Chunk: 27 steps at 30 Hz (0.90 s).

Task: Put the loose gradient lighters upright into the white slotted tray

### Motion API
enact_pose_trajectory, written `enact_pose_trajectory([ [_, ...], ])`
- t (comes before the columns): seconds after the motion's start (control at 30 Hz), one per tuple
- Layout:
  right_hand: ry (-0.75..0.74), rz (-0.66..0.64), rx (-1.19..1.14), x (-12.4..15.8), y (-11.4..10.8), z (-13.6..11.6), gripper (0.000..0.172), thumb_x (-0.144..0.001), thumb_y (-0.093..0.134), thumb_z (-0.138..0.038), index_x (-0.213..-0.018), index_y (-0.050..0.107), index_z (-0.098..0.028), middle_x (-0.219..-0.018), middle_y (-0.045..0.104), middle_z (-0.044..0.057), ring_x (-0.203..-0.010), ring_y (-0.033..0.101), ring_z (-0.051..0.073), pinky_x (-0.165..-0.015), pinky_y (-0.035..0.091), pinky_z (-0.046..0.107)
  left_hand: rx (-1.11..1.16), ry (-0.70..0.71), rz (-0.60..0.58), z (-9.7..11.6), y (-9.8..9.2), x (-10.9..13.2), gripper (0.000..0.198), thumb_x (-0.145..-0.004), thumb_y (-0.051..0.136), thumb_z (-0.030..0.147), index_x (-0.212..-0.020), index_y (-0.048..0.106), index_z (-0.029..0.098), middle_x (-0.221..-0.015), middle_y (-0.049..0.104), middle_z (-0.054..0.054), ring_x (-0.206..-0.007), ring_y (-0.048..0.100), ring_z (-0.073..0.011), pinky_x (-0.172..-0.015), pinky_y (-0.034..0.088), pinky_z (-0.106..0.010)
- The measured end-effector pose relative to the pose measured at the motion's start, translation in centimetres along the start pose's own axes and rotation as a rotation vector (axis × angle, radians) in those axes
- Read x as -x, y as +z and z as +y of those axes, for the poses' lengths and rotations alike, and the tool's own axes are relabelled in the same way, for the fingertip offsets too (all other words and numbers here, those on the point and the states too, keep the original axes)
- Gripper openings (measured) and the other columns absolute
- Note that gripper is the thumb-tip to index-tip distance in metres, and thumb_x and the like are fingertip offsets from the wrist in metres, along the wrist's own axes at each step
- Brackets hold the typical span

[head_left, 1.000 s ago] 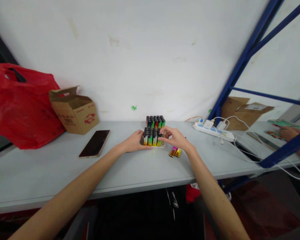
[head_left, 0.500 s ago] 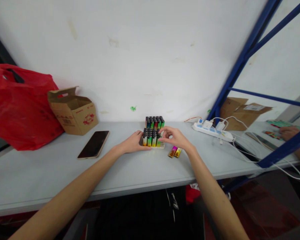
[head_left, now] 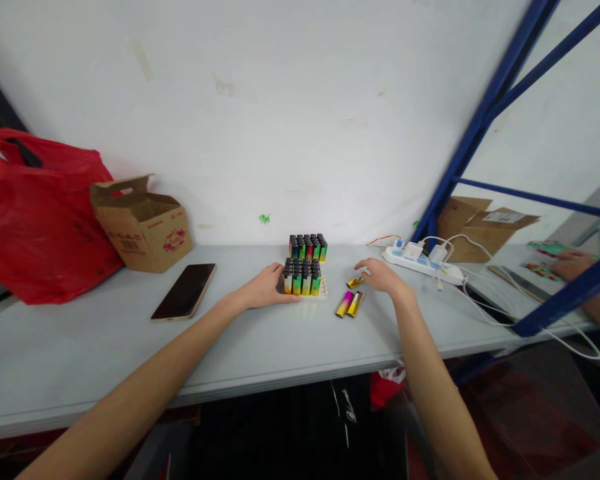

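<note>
Upright lighters (head_left: 301, 277) with black tops stand in rows in a white tray (head_left: 324, 291), whose right end shows bare holes. My left hand (head_left: 269, 287) grips the left side of this tray, thumb along its front edge. Behind it stands a second block of upright lighters (head_left: 308, 247). My right hand (head_left: 376, 274) is to the right, fingers apart, beside a gold lighter (head_left: 355, 283) lying on the table. Two more lighters, one pink and gold (head_left: 345, 304) and one gold (head_left: 355, 304), lie flat just in front.
A phone (head_left: 185, 291), a cardboard box (head_left: 145, 227) and a red bag (head_left: 45, 220) are on the left. On the right are a power strip (head_left: 425, 261) with cables, a blue frame (head_left: 473, 143), another carton (head_left: 480, 230) and another person's hand (head_left: 573, 265).
My right hand has moved right, away from the tray. A gold lighter now shows beside its fingers, and the tray's right end is uncovered. My left hand stays on the tray.
</note>
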State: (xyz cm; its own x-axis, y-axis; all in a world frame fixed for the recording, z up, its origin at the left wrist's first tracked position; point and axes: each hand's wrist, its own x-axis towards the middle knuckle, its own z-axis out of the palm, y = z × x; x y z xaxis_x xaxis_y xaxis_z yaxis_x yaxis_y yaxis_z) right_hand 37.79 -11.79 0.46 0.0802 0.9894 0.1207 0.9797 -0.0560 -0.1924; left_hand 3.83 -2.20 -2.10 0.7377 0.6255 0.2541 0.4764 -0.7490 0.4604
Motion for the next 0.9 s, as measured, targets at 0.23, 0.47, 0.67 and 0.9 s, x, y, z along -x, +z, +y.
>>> enact_pose_trajectory([
  [0.23,0.018,-0.159,-0.010,0.2,-0.4,0.0,0.019,-0.084,0.074,-0.016,-0.102,0.080,-0.018,-0.107,0.081,0.009,-0.100,0.075,0.024,-0.085,0.053,0.026,0.014,-0.005,0.000,0.0,0.0,0.1,0.091,-0.069,0.078,0.078,-0.137,0.061,0.020,-0.132,0.065,-0.015,-0.124,0.061,-0.0385,-0.113,0.048,-0.052],
  [0.47,0.067,0.032,-0.204,0.1,0.1,-0.2,0.014,-0.093,0.070,-0.028,-0.102,0.067,-0.018,-0.094,0.078,0.008,-0.079,0.071,0.017,-0.068,0.049,0.025,0.011,-0.009,-0.031,0.1,-0.9,-0.1,0.089,-0.065,0.081,0.077,-0.130,0.064,0.017,-0.126,0.068,-0.015,-0.116,0.065,-0.0379,-0.105,0.053,-0.050],
  [0.67,-0.049,0.293,-0.613,-0.3,0.6,-2.4,0.028,-0.096,0.061,-0.048,-0.103,0.063,-0.020,-0.066,0.064,-0.003,-0.052,0.059,0.013,-0.055,0.045,0.026,0.058,0.008,-0.061,-0.5,-2.5,0.7,0.084,-0.059,0.086,0.073,-0.124,0.068,0.022,-0.121,0.071,-0.010,-0.110,0.068,-0.0362,-0.100,0.055,-0.048],
  [0.9,-0.049,0.460,-1.126,-0.7,0.3,-6.5,0.048,-0.076,0.078,-0.065,-0.088,0.064,-0.020,-0.066,0.055,-0.004,-0.059,0.054,0.012,-0.057,0.050,0.025,0.104,-0.013,-0.103,-1.3,-2.5,1.2,0.091,-0.060,0.088,0.070,-0.133,0.064,0.020,-0.134,0.066,-0.012,-0.122,0.064,-0.0357,-0.110,0.050,-0.047],
])
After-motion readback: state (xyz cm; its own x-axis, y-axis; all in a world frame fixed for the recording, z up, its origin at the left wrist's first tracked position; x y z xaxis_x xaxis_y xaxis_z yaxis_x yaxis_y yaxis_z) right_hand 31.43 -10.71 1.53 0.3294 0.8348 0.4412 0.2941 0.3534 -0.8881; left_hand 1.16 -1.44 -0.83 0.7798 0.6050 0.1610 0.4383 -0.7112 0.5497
